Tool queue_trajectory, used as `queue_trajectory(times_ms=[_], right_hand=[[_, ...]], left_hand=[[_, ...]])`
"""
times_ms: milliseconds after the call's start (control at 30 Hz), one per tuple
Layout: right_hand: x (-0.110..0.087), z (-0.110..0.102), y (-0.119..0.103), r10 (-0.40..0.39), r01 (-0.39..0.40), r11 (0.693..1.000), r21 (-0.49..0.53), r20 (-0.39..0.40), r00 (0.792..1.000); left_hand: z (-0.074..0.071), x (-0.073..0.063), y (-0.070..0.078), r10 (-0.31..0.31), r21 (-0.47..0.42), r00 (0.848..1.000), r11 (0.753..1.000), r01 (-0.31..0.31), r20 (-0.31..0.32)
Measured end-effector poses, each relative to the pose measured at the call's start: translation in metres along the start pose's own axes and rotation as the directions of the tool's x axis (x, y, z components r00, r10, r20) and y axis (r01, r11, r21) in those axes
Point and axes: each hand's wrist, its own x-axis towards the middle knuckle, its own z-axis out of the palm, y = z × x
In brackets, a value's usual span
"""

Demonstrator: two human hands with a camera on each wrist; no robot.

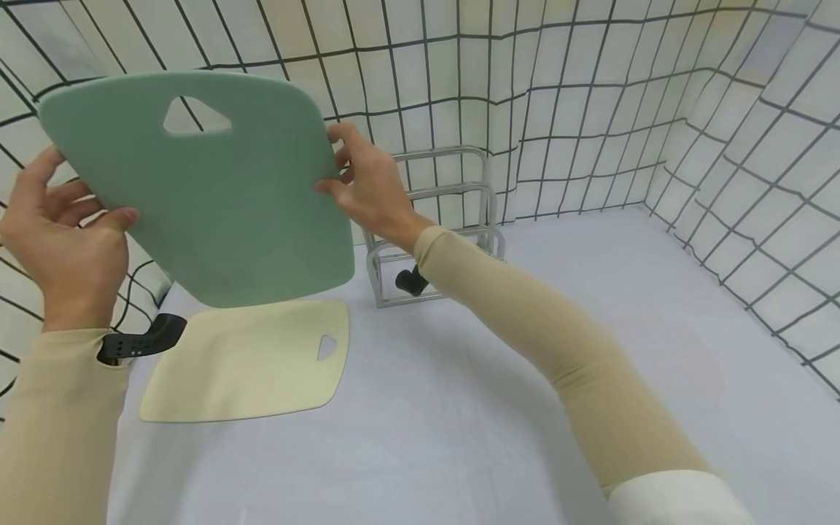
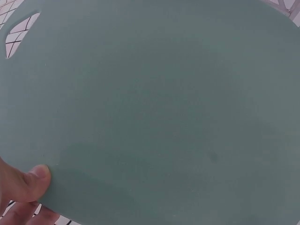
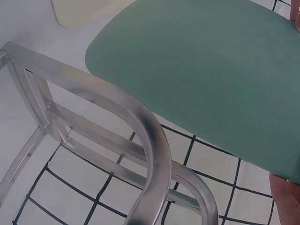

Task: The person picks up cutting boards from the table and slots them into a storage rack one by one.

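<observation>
A green cutting board (image 1: 236, 197) with a cut-out handle hole is held up, tilted, above the table by both hands. The left hand (image 1: 72, 226) grips its left edge, thumb on the near face and fingers behind. At the opposite edge, the right hand (image 1: 374, 182) pinches the board between thumb and fingers. In the left wrist view the green face fills most of the picture, with the left thumb (image 2: 37, 183) on it. Below lies a cream cutting board (image 1: 249, 364), flat on the white table (image 1: 420, 437). Behind the right forearm stands a silver metal rack (image 1: 459, 191).
A black band (image 1: 141, 343) is on the left wrist; a black device (image 1: 411, 281) shows by the right one. White walls with a dark grid (image 1: 551, 109) enclose the table's back and right side. Black cables (image 1: 134, 292) hang at the left.
</observation>
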Motion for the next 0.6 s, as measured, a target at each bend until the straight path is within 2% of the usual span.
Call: queue_trajectory(times_ms=[67, 333, 600], right_hand=[[0.0012, 0.0001, 0.0004, 0.000, 0.000, 1.000, -0.006, -0.003, 1.000], [0.0059, -0.0020, -0.0011, 0.054, -0.054, 0.998, -0.012, 0.026, 0.998], [0.0084, -0.0012, -0.0001, 0.058, -0.058, 0.998, -0.015, 0.036, 0.998]], left_hand=[[0.0008, 0.0014, 0.0015, -0.024, -0.013, 1.000, 1.000, 0.025, 0.007], [0.0041, 0.0038, 0.0024, -0.030, -0.002, 1.000, 1.000, 0.030, -0.002], [0.0063, 0.0056, -0.0005, -0.042, -0.014, 0.999, 0.999, 0.042, -0.004]])
